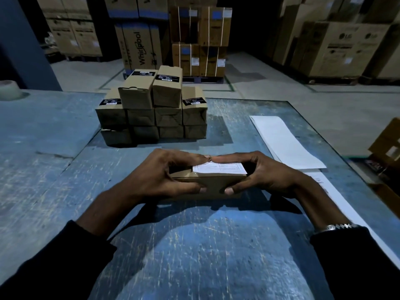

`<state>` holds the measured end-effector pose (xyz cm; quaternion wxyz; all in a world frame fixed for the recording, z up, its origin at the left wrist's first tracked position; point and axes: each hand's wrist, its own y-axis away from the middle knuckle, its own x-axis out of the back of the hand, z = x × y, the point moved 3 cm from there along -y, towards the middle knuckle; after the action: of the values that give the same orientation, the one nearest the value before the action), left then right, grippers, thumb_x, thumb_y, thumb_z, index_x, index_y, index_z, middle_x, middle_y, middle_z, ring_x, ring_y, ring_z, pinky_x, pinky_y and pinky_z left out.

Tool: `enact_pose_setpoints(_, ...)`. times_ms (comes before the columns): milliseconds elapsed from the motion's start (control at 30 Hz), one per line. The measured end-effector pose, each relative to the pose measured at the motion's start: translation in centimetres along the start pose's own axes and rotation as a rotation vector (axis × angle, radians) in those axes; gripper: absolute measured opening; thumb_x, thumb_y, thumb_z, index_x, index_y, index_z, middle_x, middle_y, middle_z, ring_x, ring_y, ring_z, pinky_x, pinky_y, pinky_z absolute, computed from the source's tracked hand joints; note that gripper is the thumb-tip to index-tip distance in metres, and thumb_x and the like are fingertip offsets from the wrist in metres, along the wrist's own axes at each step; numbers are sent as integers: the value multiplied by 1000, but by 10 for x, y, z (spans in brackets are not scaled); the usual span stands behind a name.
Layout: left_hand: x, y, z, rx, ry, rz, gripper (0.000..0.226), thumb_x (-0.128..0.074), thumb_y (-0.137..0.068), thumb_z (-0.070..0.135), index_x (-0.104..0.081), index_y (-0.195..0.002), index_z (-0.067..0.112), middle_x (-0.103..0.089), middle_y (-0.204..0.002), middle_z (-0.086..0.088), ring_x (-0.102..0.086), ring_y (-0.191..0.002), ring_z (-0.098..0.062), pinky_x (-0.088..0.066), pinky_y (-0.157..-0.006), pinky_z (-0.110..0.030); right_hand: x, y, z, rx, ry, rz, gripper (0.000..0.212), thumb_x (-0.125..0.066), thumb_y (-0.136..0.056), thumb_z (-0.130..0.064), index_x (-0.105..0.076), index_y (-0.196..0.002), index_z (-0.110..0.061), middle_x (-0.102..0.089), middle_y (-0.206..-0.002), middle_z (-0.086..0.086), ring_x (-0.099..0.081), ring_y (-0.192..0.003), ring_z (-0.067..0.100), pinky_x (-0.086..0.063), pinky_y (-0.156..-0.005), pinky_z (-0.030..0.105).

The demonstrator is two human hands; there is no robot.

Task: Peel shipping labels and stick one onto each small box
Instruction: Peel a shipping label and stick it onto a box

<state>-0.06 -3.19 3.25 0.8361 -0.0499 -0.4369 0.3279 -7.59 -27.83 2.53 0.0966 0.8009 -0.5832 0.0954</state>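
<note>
Both hands gripped one box (207,185) from either side, left hand (164,176) and right hand (268,174), forefingers pressing a white label (219,168) onto its top. I judged this box nearly done; the stack (151,111) behind showed only black labels, so plenty remained. Sheets (285,141) lay right, near the table (65,169) edge; open room stayed left.

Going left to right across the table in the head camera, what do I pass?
Tape roll → stack of small boxes → left hand → labelled box → right hand → white backing sheet.
</note>
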Motion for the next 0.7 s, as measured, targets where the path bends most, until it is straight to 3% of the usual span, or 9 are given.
enact_pose_setpoints(133,-3,5,-2,-49,-124,53,61,-86,-82,46,-69,-138,28,-64,-143,17,-59,-130,1,-55,-102,-33,-2,0,0,0,-3,28,72,-84,-73,17,-72,-135,-16,-73,-136,-5,-67,-129,12,-56,-104,27)
enact_pose_setpoints(400,-15,13,0,-128,-254,142,52,-80,-89,46,-70,-138,31,-64,-143,18,-66,-115,-14,-58,-89,-41,-4,2,2,-18,-26,56,53,-86,-74,12,-80,-122,-10,-73,-135,-7,-67,-125,11,-55,-102,25)
enact_pose_setpoints(533,-14,14,-1,-163,-299,142,51,-74,-91,52,-68,-139,35,-63,-144,17,-66,-114,-12,-58,-89,-40,-1,9,4,9,-153,-146,58,-86,-76,7,-76,-129,-11,-63,-150,7,-57,-142,26,-48,-116,37)
enact_pose_setpoints(600,-14,13,-2,-178,-315,145,49,-73,-91,55,-69,-137,37,-64,-144,16,-66,-115,-11,-58,-90,-39,0,11,3,55,-346,-204,74,-93,-76,-13,-65,-145,-11,-55,-157,16,-50,-148,35,-43,-121,45)
enact_pose_setpoints(633,-14,13,-3,-182,-320,147,48,-73,-91,56,-70,-135,38,-64,-144,15,-66,-116,-10,-58,-91,-38,1,8,2,49,-427,-132,78,-93,-78,-27,-61,-148,-11,-56,-156,17,-52,-146,36,-44,-120,47)
enact_pose_setpoints(700,-14,12,-3,-191,-337,147,46,-71,-91,57,-69,-134,41,-64,-144,14,-66,-116,-9,-59,-90,-37,-1,-2,1,-40,-504,138,64,-84,-85,-42,-68,-138,-9,-66,-144,18,-65,-131,34,-52,-113,47)
